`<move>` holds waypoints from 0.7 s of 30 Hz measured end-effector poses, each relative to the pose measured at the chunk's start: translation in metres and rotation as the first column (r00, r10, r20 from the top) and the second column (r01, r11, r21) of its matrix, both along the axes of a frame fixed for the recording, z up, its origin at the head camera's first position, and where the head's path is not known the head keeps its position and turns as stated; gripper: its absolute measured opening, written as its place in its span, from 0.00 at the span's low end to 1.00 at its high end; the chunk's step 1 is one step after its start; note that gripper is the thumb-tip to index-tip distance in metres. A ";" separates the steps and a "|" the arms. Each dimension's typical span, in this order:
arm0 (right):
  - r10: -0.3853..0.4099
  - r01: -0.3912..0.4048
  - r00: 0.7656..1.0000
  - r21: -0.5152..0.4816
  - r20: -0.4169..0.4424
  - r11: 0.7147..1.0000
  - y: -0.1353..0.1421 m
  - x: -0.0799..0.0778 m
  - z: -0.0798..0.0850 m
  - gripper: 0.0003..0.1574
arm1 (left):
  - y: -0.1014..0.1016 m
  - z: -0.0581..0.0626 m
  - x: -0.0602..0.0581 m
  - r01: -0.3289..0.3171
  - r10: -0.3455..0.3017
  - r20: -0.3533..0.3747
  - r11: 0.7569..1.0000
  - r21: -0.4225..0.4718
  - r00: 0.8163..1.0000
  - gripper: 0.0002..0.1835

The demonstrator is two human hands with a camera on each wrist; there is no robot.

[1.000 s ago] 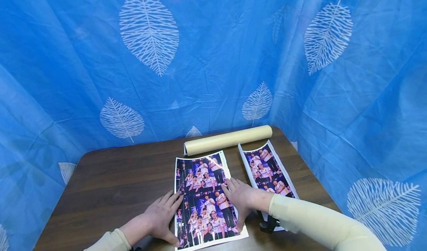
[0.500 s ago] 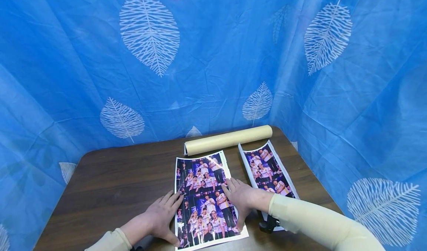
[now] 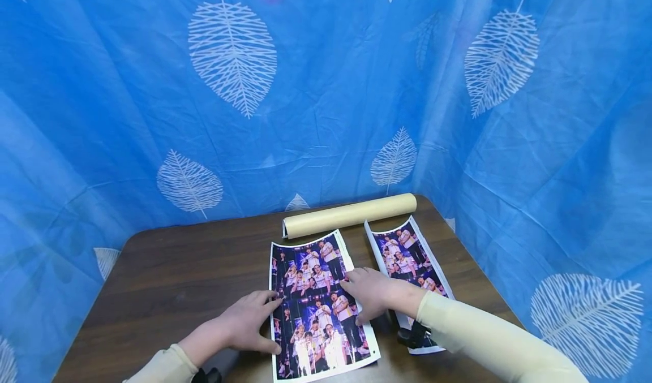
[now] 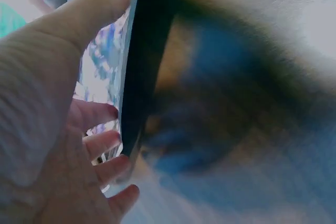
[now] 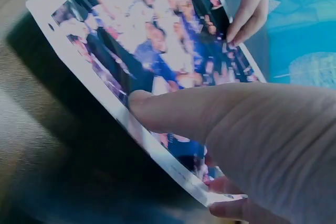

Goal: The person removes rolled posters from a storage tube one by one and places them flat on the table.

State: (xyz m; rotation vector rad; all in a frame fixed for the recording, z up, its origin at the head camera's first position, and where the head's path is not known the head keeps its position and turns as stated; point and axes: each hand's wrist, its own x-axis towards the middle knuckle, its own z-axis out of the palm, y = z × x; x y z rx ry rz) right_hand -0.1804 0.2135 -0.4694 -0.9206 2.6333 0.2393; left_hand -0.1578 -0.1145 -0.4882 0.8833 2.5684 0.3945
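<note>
A glossy poster (image 3: 312, 298) with a white border and two stacked group pictures lies in front of me. My left hand (image 3: 246, 323) holds its left edge. In the left wrist view the thumb (image 4: 102, 11) and the bent fingers (image 4: 113, 169) meet that edge. My right hand (image 3: 374, 292) holds the opposite edge. The thumb (image 5: 173, 109) lies over the white border in the right wrist view, and the other fingertips are partly hidden below it. Dark shadow runs along the poster's edge in both wrist views, and its borders curve slightly.
Another curled poster (image 3: 407, 250) lies to the right, partly under my right forearm. A rolled cream-coloured sheet (image 3: 351, 214) rests along the back of the dark wooden table (image 3: 193, 275). A blue curtain (image 3: 316, 117) with white leaf prints hangs behind and at the sides.
My hands were spread flat along the poster's sides; now fingers and thumbs have drawn in at its edges. The poster has shifted slightly, its lower edge bows, and the glare has moved down it.
</note>
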 end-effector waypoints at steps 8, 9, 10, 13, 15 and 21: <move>0.057 -0.061 0.998 -0.148 -0.036 0.987 -0.002 -0.014 0.023 0.44 | 0.007 0.022 -0.008 -0.047 0.053 -0.040 0.989 0.139 0.998 0.43; 0.067 -0.073 0.997 -0.163 -0.040 0.984 -0.003 -0.017 0.025 0.44 | 0.008 0.024 -0.010 -0.049 0.056 -0.045 0.987 0.155 0.997 0.42; 0.074 -0.081 0.996 -0.177 -0.047 0.981 -0.004 -0.019 0.028 0.43 | 0.009 0.025 -0.011 -0.049 0.060 -0.054 0.984 0.172 0.997 0.42; 0.087 -0.100 0.994 -0.208 -0.072 0.973 -0.007 -0.028 0.034 0.40 | 0.012 0.028 -0.017 -0.077 0.095 -0.069 0.971 0.228 0.993 0.41; 0.094 -0.117 0.989 -0.225 -0.110 0.967 -0.010 -0.036 0.038 0.38 | 0.013 0.030 -0.023 -0.097 0.124 -0.084 0.957 0.274 0.989 0.40; 0.052 -0.102 0.979 -0.254 -0.197 0.962 -0.026 -0.068 0.043 0.36 | 0.015 0.033 -0.051 -0.251 0.292 -0.038 0.877 0.409 0.956 0.33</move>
